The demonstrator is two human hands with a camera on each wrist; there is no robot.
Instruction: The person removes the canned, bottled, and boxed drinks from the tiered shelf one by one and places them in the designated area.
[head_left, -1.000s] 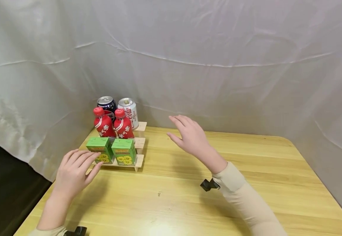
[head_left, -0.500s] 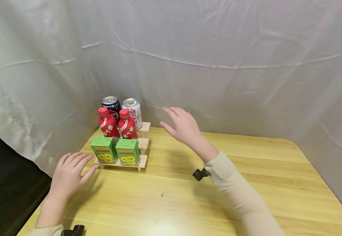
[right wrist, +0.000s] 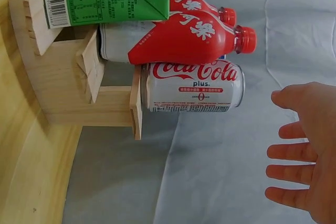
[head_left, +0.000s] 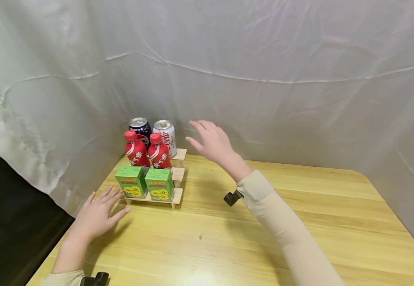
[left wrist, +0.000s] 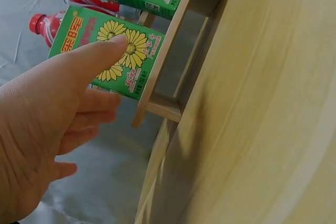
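Observation:
A small three-step wooden rack (head_left: 179,174) stands at the table's back left. Two green drink cartons (head_left: 159,185) with yellow flowers fill its front step. Behind them are two red-labelled bottles (head_left: 159,154) with red caps. On the top step stand a white Coca-Cola can (right wrist: 197,86) and a dark blue can (head_left: 139,126). My left hand (head_left: 97,214), fingers spread and holding nothing, is at the rack's front left corner, nearest the left carton (left wrist: 118,51). To the right of the white can, my right hand (head_left: 212,142) hovers with relaxed fingers and holds nothing.
The wooden table (head_left: 264,222) stretches out to the right of the rack. Grey fabric (head_left: 249,103) hangs along the back and sides. A black cloth (head_left: 10,222) lies beyond the left edge. Each wrist carries a black camera mount (head_left: 233,198).
My right hand has moved left and farther back, nearer the white can. My left hand shifts slightly and its fingers spread wider. The head view has swung a little, moving the rack right in frame.

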